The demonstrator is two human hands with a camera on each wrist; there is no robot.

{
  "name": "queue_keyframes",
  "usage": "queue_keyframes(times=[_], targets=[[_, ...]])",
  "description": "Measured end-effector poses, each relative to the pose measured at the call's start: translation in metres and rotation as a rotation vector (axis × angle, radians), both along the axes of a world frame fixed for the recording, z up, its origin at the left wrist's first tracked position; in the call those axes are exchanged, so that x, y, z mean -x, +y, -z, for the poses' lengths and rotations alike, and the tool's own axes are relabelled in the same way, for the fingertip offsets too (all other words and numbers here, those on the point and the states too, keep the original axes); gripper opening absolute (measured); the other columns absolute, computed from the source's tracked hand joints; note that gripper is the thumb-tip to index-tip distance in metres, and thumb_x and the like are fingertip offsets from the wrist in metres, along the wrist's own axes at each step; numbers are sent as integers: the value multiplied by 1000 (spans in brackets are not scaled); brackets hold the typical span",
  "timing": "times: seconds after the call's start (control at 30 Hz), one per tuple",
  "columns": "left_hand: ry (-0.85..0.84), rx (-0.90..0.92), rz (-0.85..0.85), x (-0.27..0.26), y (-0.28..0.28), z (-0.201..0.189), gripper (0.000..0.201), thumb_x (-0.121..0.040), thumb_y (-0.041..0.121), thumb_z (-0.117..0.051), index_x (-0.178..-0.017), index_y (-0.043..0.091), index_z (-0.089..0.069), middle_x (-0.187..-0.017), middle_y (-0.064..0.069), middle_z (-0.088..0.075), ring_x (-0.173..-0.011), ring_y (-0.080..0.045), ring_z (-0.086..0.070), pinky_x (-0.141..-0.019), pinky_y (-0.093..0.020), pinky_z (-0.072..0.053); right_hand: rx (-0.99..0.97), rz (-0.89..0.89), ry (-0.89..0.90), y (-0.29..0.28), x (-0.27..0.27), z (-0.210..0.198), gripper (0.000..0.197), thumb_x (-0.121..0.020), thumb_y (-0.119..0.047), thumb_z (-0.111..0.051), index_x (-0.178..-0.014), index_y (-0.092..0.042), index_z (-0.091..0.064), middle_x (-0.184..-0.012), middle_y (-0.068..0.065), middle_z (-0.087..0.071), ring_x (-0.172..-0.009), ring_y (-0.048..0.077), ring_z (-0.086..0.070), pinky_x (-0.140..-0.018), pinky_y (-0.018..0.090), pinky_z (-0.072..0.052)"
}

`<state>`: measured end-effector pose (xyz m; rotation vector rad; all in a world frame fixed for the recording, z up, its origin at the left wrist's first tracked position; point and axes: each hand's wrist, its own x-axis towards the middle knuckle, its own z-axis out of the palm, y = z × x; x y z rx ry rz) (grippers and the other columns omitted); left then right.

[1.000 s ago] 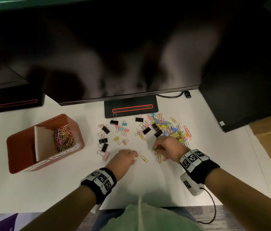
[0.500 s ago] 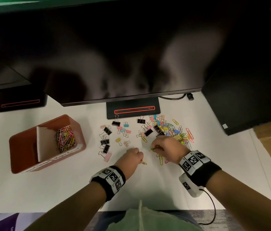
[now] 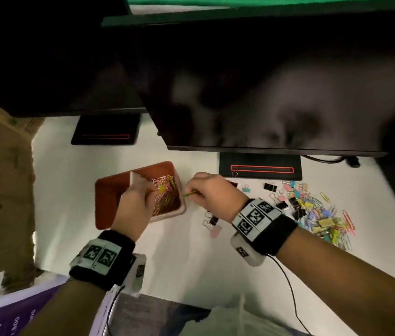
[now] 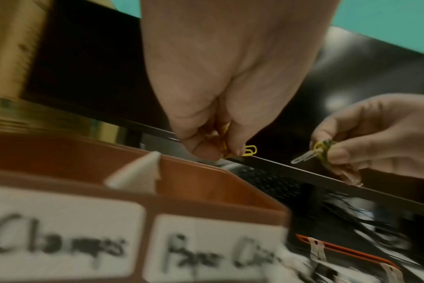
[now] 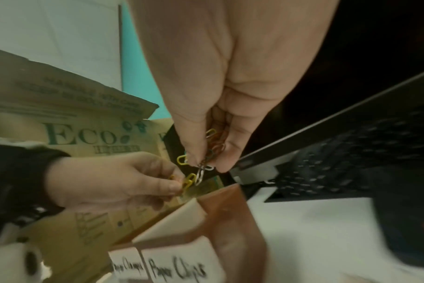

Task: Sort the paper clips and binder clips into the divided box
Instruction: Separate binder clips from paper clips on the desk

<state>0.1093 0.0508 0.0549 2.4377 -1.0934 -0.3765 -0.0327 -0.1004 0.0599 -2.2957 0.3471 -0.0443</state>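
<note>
**Both hands at the box, paper clips pinched**

The fingers (image 4: 237, 151) of the left hand (image 3: 133, 209) are curled tight round a few yellow paper clips (image 4: 248, 151), held over the box (image 3: 109, 195), above the compartment where coloured clips already lie. The right hand (image 3: 213, 192) pinches its own small bunch (image 5: 203, 168) just outside the box's near wall.

Risk, as I judge it: the right-hand bunch hangs loosely linked, so letting go from where it is could drop clips onto the tabletop (image 3: 179, 251) rather than inside. A careless release could also land them in the other compartment, past the white divider (image 4: 138, 172).

The unsorted pile (image 3: 317, 214) of binder clips and paper clips lies well to the right of both hands.
</note>
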Motion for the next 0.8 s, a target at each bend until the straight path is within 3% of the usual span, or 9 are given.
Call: queue_keyframes(times=[0.1, 0.17, 0.23, 0.3, 0.43, 0.53, 0.6, 0.67, 0.8], targets=[[69, -177, -83, -34, 6, 9, 8, -84, 16, -64, -86, 9, -64, -89, -9, -69, -81, -21, -60, -74, -24, -40, 12, 32, 50, 26, -60, -1, 20, -87, -14, -59, -105, -8, -64, -111, 13, -62, -101, 29, -59, -92, 38, -47], [184, -196, -98, -43, 6, 14, 10, -80, 16, -67, -88, 9, -66, -89, -9, -70, -86, -23, -63, -80, -29, -48, 8, 53, 152, 37, -84, 5, 29, -87, -16, -60, -115, -8, -58, -118, 15, -59, -109, 30, -56, -95, 37, -45], [227, -171, -15, -48, 4, 16, 21, -76, 14, -69, -97, 10, -65, -94, -9, -69, -90, -23, -64, -87, -32, -50, -20, 77, 222, 42, -92, 12, 39, -87, -18, -62, -124, -9, -51, -122, 16, -57, -113, 31, -54, -97, 38, -45], [156, -203, 78, -47, -1, 12, 32, -78, 16, -67, -109, 14, -63, -102, -6, -68, -90, -17, -62, -86, -25, -46, -53, 106, 187, 42, -85, 15, 43, -88, -20, -60, -128, -13, -47, -125, 15, -56, -112, 30, -56, -97, 39, -46], [141, -80, 163, -24, -17, 1, 36, -84, 10, -62, -119, 17, -58, -114, -6, -61, -103, -21, -57, -90, -25, -41, -93, 150, 26, 22, -34, 13, 34, -90, -27, -57, -122, -18, -53, -115, 5, -59, -99, 18, -59, -88, 29, -50], [193, 21, 267, 6, -38, -4, 29, -85, 13, -61, -113, 21, -59, -110, 2, -58, -97, -13, -56, -91, -22, -40, 14, 264, -12, -9, 28, 18, 27, -90, -29, -58, -115, -19, -59, -110, 2, -61, -100, 14, -56, -89, 18, -39], [247, 57, 350, 33, -54, -4, 27, -86, 16, -60, -113, 23, -59, -109, 7, -54, -90, -8, -53, -93, -22, -41, 99, 391, 47, -32, 72, 27, 26, -89, -32, -59, -112, -19, -62, -109, 2, -62, -104, 18, -55, -92, 25, -40], [297, 66, 443, 64, -73, 1, 27, -87, 18, -58, -113, 27, -57, -113, 10, -51, -99, -4, -50, -95, -19, -39, 175, 530, 134, -56, 115, 37, 26, -88, -31, -60, -110, -19, -63, -110, 3, -63, -104, 23, -55, -91, 34, -43], [386, 22, 534, 122, -115, 27, 32, -86, 19, -59, -118, 26, -54, -119, 7, -49, -104, -6, -53, -92, -17, -39, 232, 693, 280, -98, 181, 55, 23, -89, -27, -59, -110, -22, -64, -113, 5, -62, -106, 29, -54, -92, 39, -42]])
